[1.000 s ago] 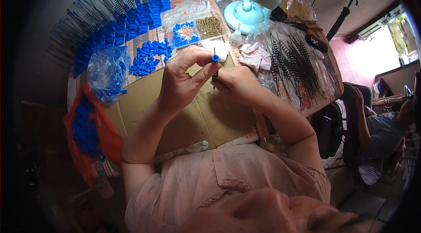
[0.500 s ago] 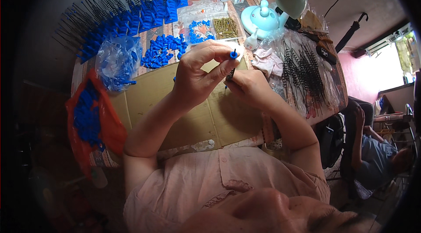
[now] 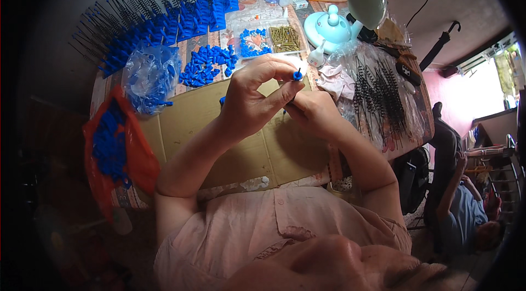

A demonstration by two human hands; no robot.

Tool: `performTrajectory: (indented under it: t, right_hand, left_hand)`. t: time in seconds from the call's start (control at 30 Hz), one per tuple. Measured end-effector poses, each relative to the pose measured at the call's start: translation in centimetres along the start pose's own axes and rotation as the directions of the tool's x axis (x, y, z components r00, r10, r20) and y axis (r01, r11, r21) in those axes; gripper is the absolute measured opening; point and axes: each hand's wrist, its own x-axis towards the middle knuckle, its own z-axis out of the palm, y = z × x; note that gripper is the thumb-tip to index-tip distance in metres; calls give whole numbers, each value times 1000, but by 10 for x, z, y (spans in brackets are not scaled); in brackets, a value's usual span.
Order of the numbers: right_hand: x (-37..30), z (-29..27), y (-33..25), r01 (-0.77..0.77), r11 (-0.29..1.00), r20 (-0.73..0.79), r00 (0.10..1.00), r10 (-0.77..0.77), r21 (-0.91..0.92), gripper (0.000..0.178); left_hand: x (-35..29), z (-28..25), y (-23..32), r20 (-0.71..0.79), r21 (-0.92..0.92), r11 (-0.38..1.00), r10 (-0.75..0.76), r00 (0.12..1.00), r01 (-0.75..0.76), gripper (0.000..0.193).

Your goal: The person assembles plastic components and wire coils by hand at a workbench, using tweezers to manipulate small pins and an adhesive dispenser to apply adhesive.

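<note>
My left hand (image 3: 249, 93) pinches a small blue cone-shaped cap (image 3: 297, 76) between thumb and forefinger. A thin dark wire tip sticks up through the cap's middle. Just below and to the right, my right hand (image 3: 315, 111) is closed around the black spring wire under the cap, most of it hidden by the fingers. Both hands are raised over a flat brown cardboard sheet (image 3: 219, 154). Another blue piece (image 3: 222, 101) shows partly behind my left wrist.
Blue bases with upright black springs (image 3: 186, 25) fill the back left. Near them lie loose blue cones (image 3: 205, 66) and a clear tray (image 3: 268, 52) with brass screws (image 3: 285, 39). A lamp (image 3: 329, 30) and black springs (image 3: 378, 93) are right; a red bag (image 3: 139, 154) hangs left. Someone sits far right.
The cap and both hands appear slightly further right, along with a small shift of the whole view. The spring coil seen under the cap before is now mostly covered. The seated person's arms and leg have moved.
</note>
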Motion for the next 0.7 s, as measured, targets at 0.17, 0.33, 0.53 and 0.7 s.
performTrajectory:
  t: [0.17,0.33,0.53,0.7]
  right_hand:
    - [1,-1,0,-8,1000,13,1000,8,-8,12]
    - [2,0,3,-10,1000,12,1000,10,-22,10]
    - [-1,2,7,-25,999,28,999,26,-41,12]
    - [-2,2,7,-33,998,29,999,34,-53,14]
  left_hand:
    - [-1,-3,2,40,-6,998,-58,998,58,9]
    - [-2,-2,-4,64,39,998,-48,997,45,10]
    - [-3,-3,-7,66,71,997,-34,997,29,10]
    - [-3,-2,-2,45,38,998,-58,997,57,11]
